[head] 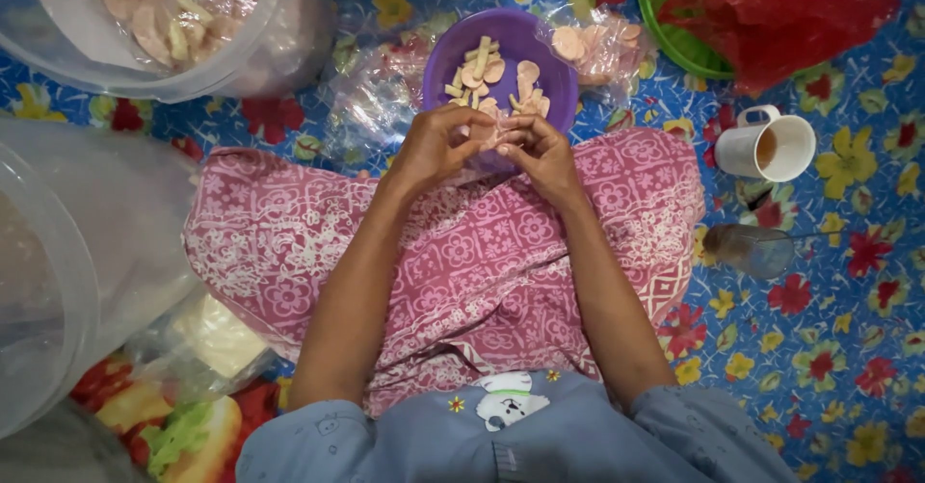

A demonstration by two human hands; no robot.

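We sit on a blue flowered mat (848, 348), the widest thing in sight, with a pink patterned cloth (453, 252) spread over our lap in the middle. At the far left stands a big clear tub (279, 30) lined with plastic and holding pale crackers; a second clear tub (58, 261) fills the near left. At the far right lies a green basket (674, 30) with a red plastic bag (790, 11) in it. Just beyond our lap stands a purple bowl (540, 59) of pale cracker pieces, with a clear bag of round crackers (593, 45) touching its right rim. To the right of the lap are a white mug (771, 146) with brown drink and, nearer, a tipped clear glass (756, 249). Our left hand (438, 146) and right hand (544, 156) meet at the near rim of the bowl, fingertips pressed together, pinching a small pale cracker piece (496, 139) between them.
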